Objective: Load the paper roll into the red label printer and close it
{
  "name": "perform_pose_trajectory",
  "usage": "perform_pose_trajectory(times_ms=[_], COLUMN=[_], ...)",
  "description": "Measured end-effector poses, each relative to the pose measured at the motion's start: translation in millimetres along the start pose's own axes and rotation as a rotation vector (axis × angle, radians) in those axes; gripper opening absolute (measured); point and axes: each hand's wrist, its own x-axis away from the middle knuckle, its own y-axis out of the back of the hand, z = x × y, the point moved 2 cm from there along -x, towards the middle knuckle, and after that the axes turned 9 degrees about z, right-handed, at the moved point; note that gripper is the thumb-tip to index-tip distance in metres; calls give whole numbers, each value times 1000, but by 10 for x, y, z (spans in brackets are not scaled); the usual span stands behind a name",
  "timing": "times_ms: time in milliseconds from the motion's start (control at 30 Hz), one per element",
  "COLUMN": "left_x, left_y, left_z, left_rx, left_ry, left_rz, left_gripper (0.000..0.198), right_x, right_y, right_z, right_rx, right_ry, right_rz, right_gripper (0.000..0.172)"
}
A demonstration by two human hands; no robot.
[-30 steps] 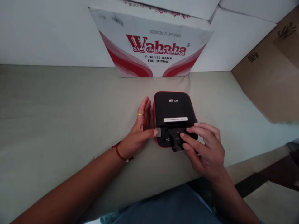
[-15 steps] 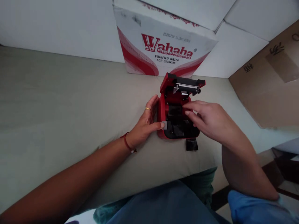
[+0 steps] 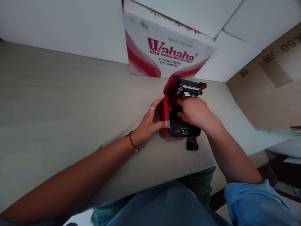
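Nearest lay the wearer's blue clothing [image 3: 162, 207], with a rolled blue sleeve [image 3: 256, 205] on the right and green fabric [image 3: 199, 182] under the edge of a pale, cloth-covered surface [image 3: 82, 81]. On that surface, just beside the near edge of a red-and-black device [image 3: 172, 113], lay a small glossy black piece [image 3: 192, 144]. The device sat flat between the two hands, its long axis running away from the person, slightly aslant, and its marked control panel [image 3: 185, 132] pointing toward them. The left hand [image 3: 150, 123], a gold ring [image 3: 152, 108] on one finger and a red bracelet [image 3: 132, 141] at the wrist, stood loosely spread along the left wall, thumb on a grey tab [image 3: 168, 125], not closed around anything. The right hand [image 3: 196, 110] reached from the right into the dark bay, palm down, thumb a little apart from the bent fingers; the tips were lost in shadow, so whether they held something could not be told. Beyond it the lid [image 3: 188, 84] stood raised at the far end, its underside and roller facing the person. Behind rose a Wahaha water carton [image 3: 174, 56], with white boxes [image 3: 235, 59] beside it and a brown cardboard box [image 3: 261, 91] at far right.
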Motion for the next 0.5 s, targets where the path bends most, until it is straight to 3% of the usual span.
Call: perform_pose_trajectory(times_ms=[100,267,433,500], left_x=[-6,-9,-6,-6], left_y=[1,8,18,16], left_z=[-1,-9,-4,-11], left_rx=[-2,-30,-36,-32], left_ry=[3,-2,13,10], left_rz=[-9,-1,5,10], left_gripper=[100,97,95,95], right_x=[29,147,198,174], right_y=[17,-51,-178,-175], right_z=[-19,-115,-186,-167], right_rx=[-44,-139,-258,-229], right_ry=[-10,-16,44,53], right_rz=[-23,-53,-181,-145], right_gripper=[40,38,57,54])
